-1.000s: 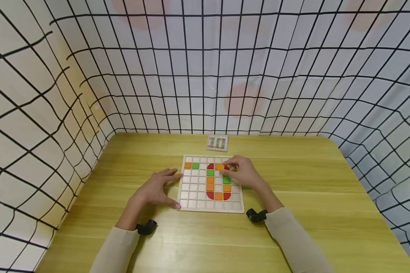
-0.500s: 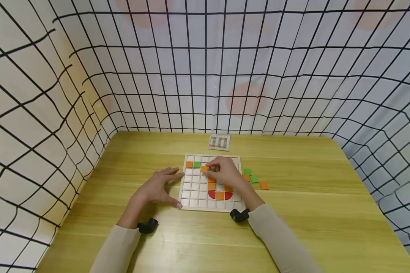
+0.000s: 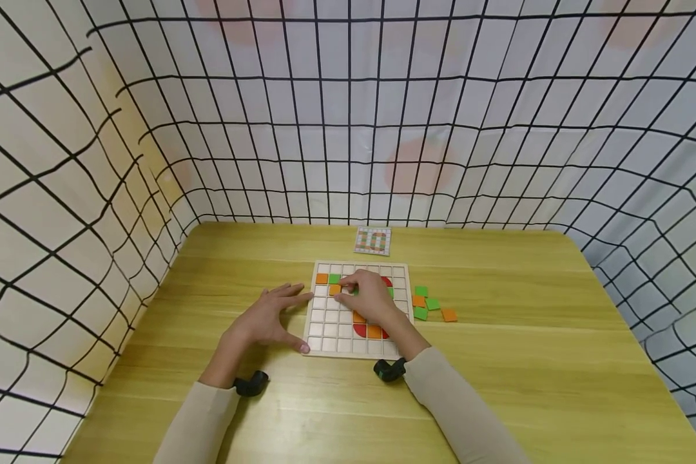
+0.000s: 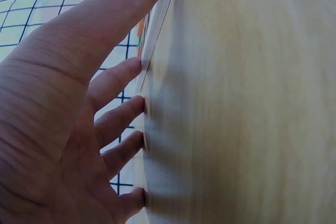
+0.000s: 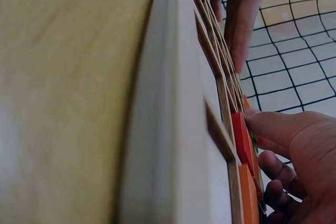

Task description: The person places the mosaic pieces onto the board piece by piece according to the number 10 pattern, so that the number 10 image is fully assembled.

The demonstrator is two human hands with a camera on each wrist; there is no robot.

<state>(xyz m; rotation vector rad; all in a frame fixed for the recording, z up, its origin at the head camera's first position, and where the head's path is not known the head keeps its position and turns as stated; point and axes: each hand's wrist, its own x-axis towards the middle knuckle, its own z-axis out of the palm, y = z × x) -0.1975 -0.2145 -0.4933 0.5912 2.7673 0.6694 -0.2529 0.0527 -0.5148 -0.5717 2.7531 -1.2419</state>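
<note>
A wooden grid board (image 3: pixel 325 328) lies on the table, with orange, green and red tiles set in some of its squares. My right hand (image 3: pixel 371 298) is over the board's upper middle, pinching an orange square tile (image 3: pixel 335 290) between thumb and fingers. That tile sits just below a green tile (image 3: pixel 334 279), which has another orange tile (image 3: pixel 321 278) on its left. My right hand covers part of the ring of coloured tiles. Spread wide, my left hand (image 3: pixel 269 316) rests at the board's left edge, its thumb at the lower corner; the left wrist view shows its fingertips along the edge.
Several loose green and orange tiles (image 3: pixel 432 303) lie on the table right of the board. Behind the board is a small pattern card (image 3: pixel 373 241). A black-lined netting (image 3: pixel 348 122) rises around the back and sides of the table.
My right hand has moved left across the board, carrying the orange tile from the ring's top to below the green tile. The loose tiles at right came into view. My left hand stays put.
</note>
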